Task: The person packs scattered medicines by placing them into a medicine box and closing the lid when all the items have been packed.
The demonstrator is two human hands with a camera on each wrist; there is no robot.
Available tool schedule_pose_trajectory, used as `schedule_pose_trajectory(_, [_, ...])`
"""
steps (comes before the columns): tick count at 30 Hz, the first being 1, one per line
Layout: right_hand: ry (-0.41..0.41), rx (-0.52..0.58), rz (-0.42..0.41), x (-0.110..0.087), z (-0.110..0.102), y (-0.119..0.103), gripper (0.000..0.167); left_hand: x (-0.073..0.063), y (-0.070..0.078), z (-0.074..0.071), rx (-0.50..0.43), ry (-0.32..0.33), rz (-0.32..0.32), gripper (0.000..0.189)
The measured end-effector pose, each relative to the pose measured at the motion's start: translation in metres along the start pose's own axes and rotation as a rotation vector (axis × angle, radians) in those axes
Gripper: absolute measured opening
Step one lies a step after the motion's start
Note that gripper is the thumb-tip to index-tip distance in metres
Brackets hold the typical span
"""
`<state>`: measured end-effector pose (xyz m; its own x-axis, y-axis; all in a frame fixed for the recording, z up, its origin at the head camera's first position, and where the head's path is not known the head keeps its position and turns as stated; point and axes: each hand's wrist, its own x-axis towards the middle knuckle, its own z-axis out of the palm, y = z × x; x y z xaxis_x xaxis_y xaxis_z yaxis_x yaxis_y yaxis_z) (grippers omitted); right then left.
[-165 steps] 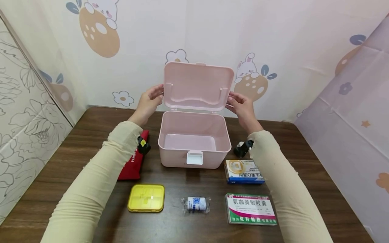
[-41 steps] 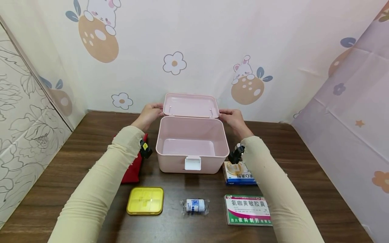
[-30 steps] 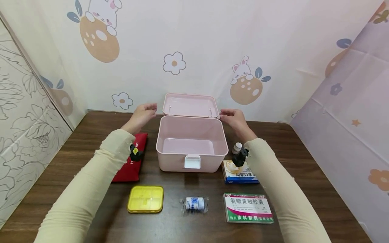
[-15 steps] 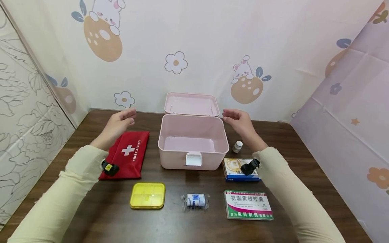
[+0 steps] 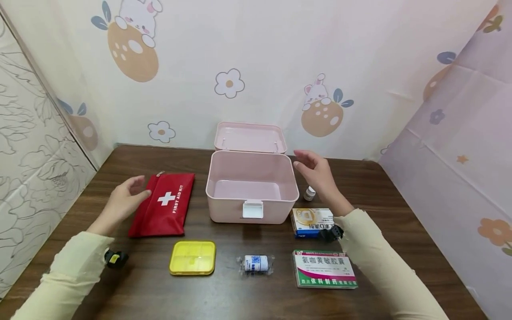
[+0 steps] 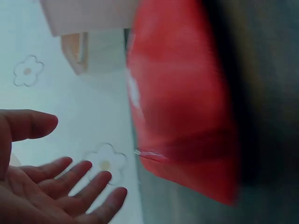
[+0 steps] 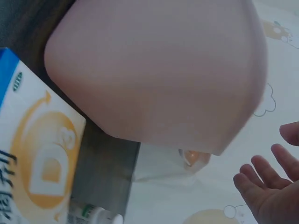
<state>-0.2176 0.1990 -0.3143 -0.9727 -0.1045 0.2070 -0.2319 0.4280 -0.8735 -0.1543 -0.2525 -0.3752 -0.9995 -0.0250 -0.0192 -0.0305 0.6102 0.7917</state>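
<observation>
Worktop [image 5: 256,302]: brown wood-grain
Flat red fabric pouch [image 5: 162,218]: just right of spread, empty left fingers [image 5: 135,181]
Open pink plastic box [image 5: 228,213]: left of relaxed, empty right fingers [image 5: 308,155]
Pouch grip: broad, level, probably steadiest

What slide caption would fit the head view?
Empty left hand near a red FIRST AID KIT pouch, empty right hand beside an open pink hinged-lid box.

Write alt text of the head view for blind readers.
An open pink box stands on a wooden table between a person's sleeved arms. Left of it lies a red first-aid pouch; in front, a yellow case, wrapped roll and green-edged carton; right, a blue-edged carton and bottle.
</observation>
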Motion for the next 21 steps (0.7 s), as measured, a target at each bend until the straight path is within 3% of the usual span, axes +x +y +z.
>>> schedule_pose_trajectory(8, [0.005, 0.023, 0.04, -0.002, 0.018, 0.015, 0.048, -0.021, -0.034, 0.005, 0.192, -0.046, -0.105, 0.077])
schedule_pose_trajectory(14, [-0.039, 0.032, 0.112, -0.004, 0.032, 0.021, 0.054, -0.026, -0.038, 0.01, 0.267, -0.085, -0.14, 0.086])
schedule_pose_trajectory(21, [-0.043, 0.055, 0.192, -0.006, 0.041, 0.024, 0.052, -0.026, -0.038, 0.016, 0.295, -0.096, -0.159, 0.082])
